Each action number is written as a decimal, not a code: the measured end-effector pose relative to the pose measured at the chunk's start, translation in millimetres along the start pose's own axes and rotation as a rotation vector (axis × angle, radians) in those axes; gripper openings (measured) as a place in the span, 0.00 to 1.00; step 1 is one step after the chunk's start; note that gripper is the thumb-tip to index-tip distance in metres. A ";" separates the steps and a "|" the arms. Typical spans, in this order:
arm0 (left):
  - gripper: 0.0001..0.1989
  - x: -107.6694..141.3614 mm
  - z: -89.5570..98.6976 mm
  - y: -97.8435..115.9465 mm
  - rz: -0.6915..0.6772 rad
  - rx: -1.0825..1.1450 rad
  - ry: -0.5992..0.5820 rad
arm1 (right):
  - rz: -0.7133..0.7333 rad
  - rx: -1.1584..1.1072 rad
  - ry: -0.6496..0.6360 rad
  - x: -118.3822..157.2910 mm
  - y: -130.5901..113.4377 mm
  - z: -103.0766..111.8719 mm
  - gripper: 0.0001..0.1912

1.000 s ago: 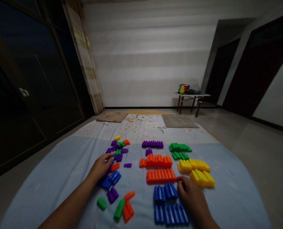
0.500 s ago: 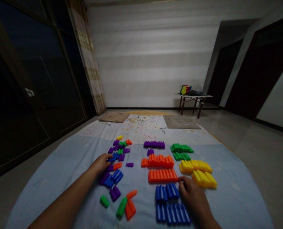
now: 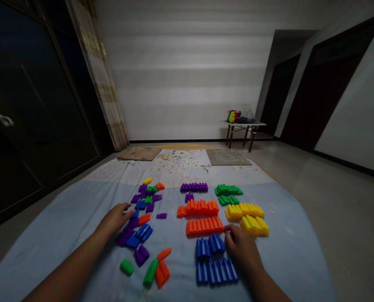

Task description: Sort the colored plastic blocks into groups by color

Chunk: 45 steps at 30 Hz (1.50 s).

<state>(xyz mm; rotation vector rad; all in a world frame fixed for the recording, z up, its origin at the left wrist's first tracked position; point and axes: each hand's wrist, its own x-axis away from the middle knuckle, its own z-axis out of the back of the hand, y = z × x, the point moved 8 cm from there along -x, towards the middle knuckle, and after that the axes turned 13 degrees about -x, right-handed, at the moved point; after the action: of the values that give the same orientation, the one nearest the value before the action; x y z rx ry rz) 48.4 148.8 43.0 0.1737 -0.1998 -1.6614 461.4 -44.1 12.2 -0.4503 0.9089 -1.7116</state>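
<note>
My left hand (image 3: 113, 219) reaches in from the left, its thumb and forefinger apart beside a blue plastic peg (image 3: 135, 214). The thumb tip lies at or very near this peg; contact is hard to tell. Around it lies a loose mix of purple pegs (image 3: 126, 235), blue pegs (image 3: 140, 235) and an orange peg (image 3: 144, 219). My right hand (image 3: 241, 247) rests at the right end of an orange row (image 3: 205, 227), fingers loosely bent and thumb apart. Its forefinger tip meets the row's end. Below that finger sit joined blue pegs (image 3: 216, 272) in two rows.
Sorted rows stand farther back: purple (image 3: 194, 187), green (image 3: 228, 190) and yellow (image 3: 255, 225). Loose green (image 3: 150, 272) and orange pegs (image 3: 162, 273) lie near me. Two mats, brown (image 3: 140, 153) and grey (image 3: 228, 157), lie at the cloth's far edge. A small table (image 3: 243, 124) stands by the wall.
The view has turned slightly to the right, shifting everything left. My left hand has drawn back a little to the left, its fingers parting. My right hand stays beside the orange row.
</note>
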 end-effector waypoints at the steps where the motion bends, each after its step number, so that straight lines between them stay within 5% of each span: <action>1: 0.29 -0.6 -1.5 1.7 -0.033 0.036 -0.009 | 0.003 -0.019 0.005 -0.5 1.1 0.1 0.13; 8: 0.26 -5.9 -14.8 2.2 -0.122 0.201 -0.075 | 0.050 -0.181 0.062 -0.5 4.0 5.8 0.15; 18: 0.20 -21.7 -9.1 9.3 -0.122 0.244 -0.083 | 0.138 -0.147 0.116 1.0 -2.5 13.8 0.16; 26: 0.28 -1.9 18.1 17.2 -0.107 0.172 0.019 | 0.172 -0.169 0.137 2.4 -5.5 16.7 0.16; 30: 0.31 47.6 36.7 62.0 -0.187 0.106 0.123 | 0.187 -0.174 0.133 1.0 -5.9 15.9 0.16; 37: 0.26 165.3 -5.7 193.9 -0.593 0.093 -0.011 | 0.187 -0.184 0.109 1.2 -8.4 14.7 0.15; 40: 0.27 188.0 -26.8 218.7 -0.644 0.068 -0.094 | 0.186 -0.200 0.118 2.9 -7.1 16.7 0.15; 45: 0.25 190.1 -35.7 227.1 -0.567 0.064 -0.162 | 0.189 -0.187 0.099 3.6 -9.0 17.5 0.14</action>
<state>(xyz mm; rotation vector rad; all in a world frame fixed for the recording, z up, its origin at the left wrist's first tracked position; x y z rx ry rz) 257.6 -63.1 62.1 0.1518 -0.3501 -2.2378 466.5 -52.5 29.6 -0.3915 1.1532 -1.4939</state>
